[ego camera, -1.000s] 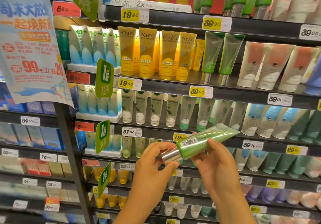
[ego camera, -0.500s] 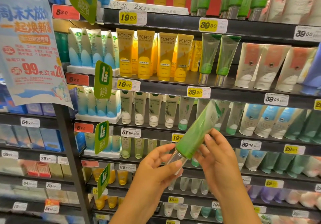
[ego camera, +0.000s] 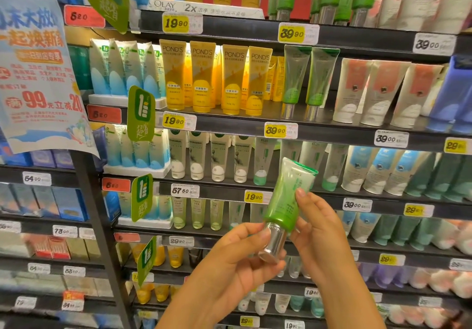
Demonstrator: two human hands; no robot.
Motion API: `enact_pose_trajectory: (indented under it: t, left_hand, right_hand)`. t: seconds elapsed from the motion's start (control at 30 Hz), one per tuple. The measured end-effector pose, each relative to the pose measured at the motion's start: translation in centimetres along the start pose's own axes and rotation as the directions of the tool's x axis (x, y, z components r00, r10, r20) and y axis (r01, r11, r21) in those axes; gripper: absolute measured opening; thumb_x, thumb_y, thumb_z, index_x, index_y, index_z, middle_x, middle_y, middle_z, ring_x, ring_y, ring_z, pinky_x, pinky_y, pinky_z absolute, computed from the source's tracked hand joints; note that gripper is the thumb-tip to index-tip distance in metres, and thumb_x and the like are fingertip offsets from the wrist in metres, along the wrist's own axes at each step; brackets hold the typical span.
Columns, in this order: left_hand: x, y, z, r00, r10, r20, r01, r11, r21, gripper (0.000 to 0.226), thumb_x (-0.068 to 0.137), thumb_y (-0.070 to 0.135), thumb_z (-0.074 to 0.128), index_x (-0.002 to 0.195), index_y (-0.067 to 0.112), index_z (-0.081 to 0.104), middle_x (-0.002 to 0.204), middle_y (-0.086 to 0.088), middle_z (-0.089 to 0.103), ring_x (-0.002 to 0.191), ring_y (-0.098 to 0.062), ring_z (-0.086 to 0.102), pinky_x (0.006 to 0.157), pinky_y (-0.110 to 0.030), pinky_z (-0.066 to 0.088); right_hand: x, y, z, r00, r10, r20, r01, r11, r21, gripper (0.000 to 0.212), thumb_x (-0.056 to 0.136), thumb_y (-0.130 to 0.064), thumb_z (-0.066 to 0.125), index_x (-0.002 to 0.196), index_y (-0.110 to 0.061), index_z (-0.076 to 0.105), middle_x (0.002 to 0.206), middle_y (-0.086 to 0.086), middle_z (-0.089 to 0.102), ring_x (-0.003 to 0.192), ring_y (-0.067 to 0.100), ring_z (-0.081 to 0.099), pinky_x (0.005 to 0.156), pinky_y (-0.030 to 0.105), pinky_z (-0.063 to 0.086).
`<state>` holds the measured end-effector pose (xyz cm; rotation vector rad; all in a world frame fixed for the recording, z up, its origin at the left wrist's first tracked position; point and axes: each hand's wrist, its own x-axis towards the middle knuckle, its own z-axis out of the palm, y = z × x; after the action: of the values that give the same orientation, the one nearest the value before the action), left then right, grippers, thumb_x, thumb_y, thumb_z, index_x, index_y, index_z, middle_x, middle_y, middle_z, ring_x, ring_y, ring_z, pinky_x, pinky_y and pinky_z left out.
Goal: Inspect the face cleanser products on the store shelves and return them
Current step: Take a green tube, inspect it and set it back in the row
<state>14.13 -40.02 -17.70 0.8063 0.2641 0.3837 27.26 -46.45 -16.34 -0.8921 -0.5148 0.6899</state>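
I hold a green face cleanser tube (ego camera: pixel 286 201) with a silver cap in front of the store shelves, nearly upright with the cap pointing down. My left hand (ego camera: pixel 237 264) pinches the silver cap from the left between thumb and fingers. My right hand (ego camera: pixel 319 234) grips the green body from the right, fingertips against its side. Two matching green tubes (ego camera: pixel 306 83) stand cap-down on the shelf (ego camera: pixel 332 126) above, by a 39.90 price tag (ego camera: pixel 280 130).
Rows of cleanser tubes fill the shelves: yellow Pond's tubes (ego camera: pixel 212 78), white and coral tubes (ego camera: pixel 383 91), blue and white tubes (ego camera: pixel 125 70). A paper promotion sign (ego camera: pixel 38 73) hangs at the left. Green hanging tags (ego camera: pixel 141 114) stick out from the shelf edges.
The tube has swung from lying almost flat to nearly upright, cap down. Both hands kept hold of it and shifted slightly right.
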Motion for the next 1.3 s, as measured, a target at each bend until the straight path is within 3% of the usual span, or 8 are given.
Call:
enact_pose_trajectory:
  t: [0.2,0.4,0.57,0.7,0.87,1.03,1.17,1.3]
  left_hand:
    - [0.3,-1.2,1.3,1.000,-0.001,-0.004,0.001,1.000,0.007,0.034,0.046,0.013,0.085,0.077,0.001,0.074,0.075,-0.025,0.060,0.067,-0.028,0.068,0.055,-0.031,0.057]
    - [0.8,-2.3,3.4,0.999,0.043,-0.012,-0.043,0.999,0.022,0.021,0.060,0.009,0.077,0.078,-0.001,0.072,0.076,-0.025,0.056,0.066,-0.029,0.068,0.053,-0.031,0.057]
    - [1.4,-3.3,4.8,0.996,0.091,0.002,-0.090,0.990,0.104,0.036,0.065,0.002,0.074,0.098,-0.002,0.059,0.083,-0.023,0.066,0.072,-0.030,0.068,0.060,-0.035,0.058]
    - [2.1,-3.6,5.3,0.981,0.193,-0.034,-0.180,0.954,0.240,0.044,0.064,0.004,0.072,0.106,0.001,0.057,0.091,-0.019,0.069,0.081,-0.029,0.067,0.075,-0.042,0.059]
    - [3.4,-2.9,5.7,0.960,0.276,-0.048,-0.241,0.901,0.360,0.036,0.064,0.003,0.080,0.096,0.015,0.067,0.093,-0.012,0.071,0.083,-0.025,0.068,0.074,-0.036,0.058]
    - [5.4,-0.5,6.1,0.932,0.361,0.029,-0.309,0.753,0.581,0.033,0.069,0.021,0.072,0.099,0.034,0.066,0.103,-0.002,0.071,0.093,-0.017,0.067,0.087,-0.032,0.053]
    - [7.7,2.5,7.7,0.892,0.443,0.087,-0.375,0.619,0.690,0.045,0.062,0.036,0.083,0.103,0.034,0.062,0.092,0.013,0.072,0.085,-0.003,0.068,0.070,-0.014,0.051]
    - [10.7,6.1,9.9,0.783,0.607,0.139,-0.475,0.437,0.764,0.033,0.067,0.028,0.080,0.095,0.032,0.063,0.090,0.014,0.070,0.078,-0.004,0.066,0.065,-0.012,0.050]
  right_hand:
    - [-0.3,-0.7,-1.6,0.998,0.052,-0.020,-0.052,0.999,-0.006,0.040,0.081,-0.021,0.062,0.113,0.001,0.055,0.074,0.006,0.069,0.068,0.019,0.066,0.058,0.033,0.056]
    - [-0.4,-2.8,-3.2,0.999,0.031,0.009,-0.031,0.999,-0.042,0.033,0.073,-0.026,0.064,0.098,-0.006,0.057,0.072,0.003,0.069,0.068,0.019,0.064,0.057,0.030,0.056]
    - [-0.1,-4.2,-4.7,0.998,-0.013,0.068,0.020,0.995,-0.097,0.028,0.072,-0.026,0.065,0.094,-0.009,0.059,0.075,0.002,0.071,0.068,0.016,0.067,0.060,0.029,0.057]
    - [0.4,-5.2,-5.1,0.992,-0.068,0.103,0.089,0.972,-0.218,0.043,0.064,-0.029,0.069,0.103,-0.018,0.055,0.084,-0.003,0.073,0.077,0.013,0.070,0.068,0.030,0.055]
    - [1.5,-6.6,-4.8,0.973,-0.175,0.151,0.220,0.903,-0.369,0.040,0.072,-0.015,0.075,0.105,-0.029,0.056,0.094,-0.007,0.070,0.087,0.009,0.070,0.070,0.030,0.056]
    - [3.4,-8.6,-3.6,0.929,-0.281,0.242,0.349,0.881,-0.320,0.046,0.064,-0.019,0.074,0.106,-0.025,0.057,0.087,-0.018,0.070,0.079,0.000,0.069,0.061,0.017,0.053]
    - [6.0,-10.7,-2.2,0.899,-0.354,0.260,0.422,0.858,-0.292,0.054,0.061,-0.022,0.073,0.112,-0.018,0.057,0.094,-0.006,0.071,0.082,0.007,0.070,0.062,0.018,0.054]
    - [9.1,-13.5,-0.1,0.853,-0.421,0.309,0.505,0.815,-0.283,0.045,0.064,-0.016,0.072,0.106,-0.022,0.056,0.085,-0.014,0.072,0.079,0.002,0.069,0.060,0.016,0.053]
